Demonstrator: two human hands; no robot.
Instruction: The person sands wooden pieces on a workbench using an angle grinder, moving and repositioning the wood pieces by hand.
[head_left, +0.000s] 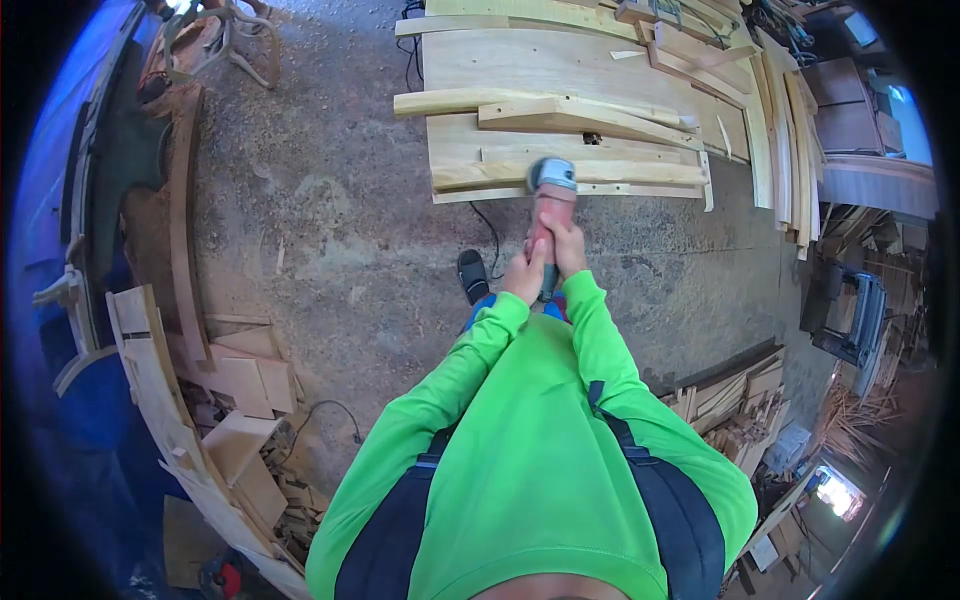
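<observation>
Both hands are wrapped round a red angle grinder [555, 205] with a grey metal head. My left hand [525, 273] grips its rear part, close to my body. Further forward on the grinder's body is my right hand [567, 246], also closed. The grinder's head [552, 175] is smeared by motion and overlaps the near edge of a long pale wooden beam [620, 174]; whether it touches the wood I cannot tell. Behind that beam lies a curved wooden piece [585, 118] on a wide board.
Wide pale boards [560, 60] bear several loose beams. A black cord [490, 225] runs over the concrete floor [320, 230] near my sandalled foot [472, 275]. Scrap wood [250, 370] lies at left, stacked planks [785, 140] at right. A wooden chair frame [235, 45] stands at upper left.
</observation>
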